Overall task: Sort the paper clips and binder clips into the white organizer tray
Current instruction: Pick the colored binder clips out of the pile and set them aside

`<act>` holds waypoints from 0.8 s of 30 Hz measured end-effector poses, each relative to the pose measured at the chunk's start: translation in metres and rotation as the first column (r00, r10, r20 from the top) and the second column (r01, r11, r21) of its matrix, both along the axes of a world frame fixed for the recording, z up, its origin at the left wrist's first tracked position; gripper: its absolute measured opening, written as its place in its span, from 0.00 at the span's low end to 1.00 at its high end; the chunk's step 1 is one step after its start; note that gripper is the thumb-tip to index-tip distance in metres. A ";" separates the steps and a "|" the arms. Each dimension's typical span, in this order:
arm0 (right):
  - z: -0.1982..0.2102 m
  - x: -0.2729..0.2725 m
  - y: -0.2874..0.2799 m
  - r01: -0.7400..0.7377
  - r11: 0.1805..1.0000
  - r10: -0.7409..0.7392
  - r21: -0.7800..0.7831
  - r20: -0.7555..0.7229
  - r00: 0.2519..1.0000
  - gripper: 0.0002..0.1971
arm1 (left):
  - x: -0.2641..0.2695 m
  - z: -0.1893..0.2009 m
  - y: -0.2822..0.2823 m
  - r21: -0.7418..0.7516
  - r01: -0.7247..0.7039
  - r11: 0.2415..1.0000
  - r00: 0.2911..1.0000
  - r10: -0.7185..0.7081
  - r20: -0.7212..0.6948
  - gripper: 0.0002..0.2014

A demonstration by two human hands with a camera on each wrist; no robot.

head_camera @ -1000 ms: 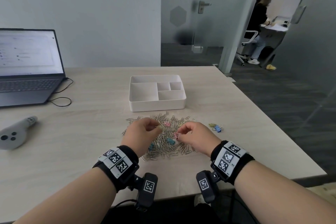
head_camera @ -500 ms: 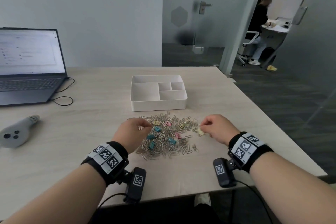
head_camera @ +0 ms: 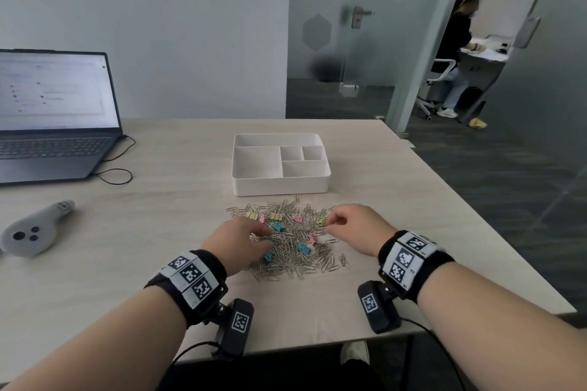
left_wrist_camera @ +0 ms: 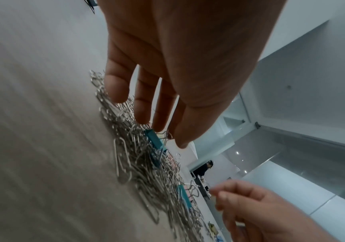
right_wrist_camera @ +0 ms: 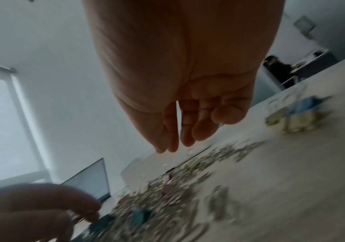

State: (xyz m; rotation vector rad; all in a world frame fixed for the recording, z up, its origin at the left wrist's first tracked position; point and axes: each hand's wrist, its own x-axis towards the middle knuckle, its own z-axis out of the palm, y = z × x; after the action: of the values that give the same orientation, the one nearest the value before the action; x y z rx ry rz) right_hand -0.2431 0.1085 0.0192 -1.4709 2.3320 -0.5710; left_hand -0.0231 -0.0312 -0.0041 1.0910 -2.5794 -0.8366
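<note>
- The left hand (head_camera: 236,240) is laid over the left part of the heap of paper clips (head_camera: 295,251); in the left wrist view its fingers (left_wrist_camera: 117,88) are stretched out, loosely spread, with the tips down among the wire, right by a teal binder clip (left_wrist_camera: 154,139). Nothing is seen to be gripped by it.
- The right hand (head_camera: 355,228) is held at the right edge of the heap with its fingers curled. Thumb and forefinger look pinched together near a yellow binder clip (head_camera: 320,221), but whether anything is held cannot be told; the right wrist view is blurred.
- The heap lies on the tabletop (head_camera: 143,232) just in front of the white organizer tray (head_camera: 281,181), nearer the front edge. Pink, yellow and blue binder clips are mixed into it.
- A few binder clips (right_wrist_camera: 291,117) are seen lying apart, to the right of the heap, in the right wrist view.
- The tray's 5 compartments appear unfilled, so the sorting is judged to be at its picking stage, with nothing yet delivered.
- For the next move, 1 binder clip would have to be freed cleanly from the tangled wire, then carried over the tray's front wall into a chosen compartment.
</note>
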 end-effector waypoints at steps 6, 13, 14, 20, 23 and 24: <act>-0.006 0.031 -0.027 -0.102 0.992 0.109 0.075 -0.095 0.989 0.11 | -0.007 0.000 0.003 -0.104 -0.009 0.995 0.998 0.016 0.065 0.12; -0.006 0.025 -0.025 -0.056 0.998 0.058 0.028 -0.041 0.997 0.09 | -0.002 0.000 0.004 -0.004 -0.036 0.999 0.999 0.036 0.007 0.05; -0.005 0.024 -0.023 -0.044 0.999 0.044 0.010 -0.027 0.999 0.08 | -0.002 -0.001 0.003 0.002 -0.040 0.999 0.999 0.040 -0.002 0.05; -0.002 0.027 -0.015 -0.103 0.995 0.103 -0.016 0.003 0.995 0.08 | 0.001 0.000 -0.001 0.109 -0.091 0.990 0.984 0.106 -0.140 0.03; -0.002 0.030 -0.017 -0.120 0.993 0.121 0.017 -0.033 0.992 0.10 | 0.003 0.002 -0.001 0.168 -0.117 0.979 0.964 0.153 -0.218 0.03; -0.002 0.030 -0.019 -0.118 0.993 0.119 0.029 -0.038 0.992 0.10 | 0.004 0.002 -0.001 0.201 -0.118 0.972 0.954 0.167 -0.249 0.03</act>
State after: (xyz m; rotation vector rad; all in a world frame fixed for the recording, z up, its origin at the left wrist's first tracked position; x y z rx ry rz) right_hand -0.2127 0.0896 0.0172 -1.6099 2.2537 -0.4820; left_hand -0.0195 -0.0326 -0.0022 1.1140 -2.2108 -1.1191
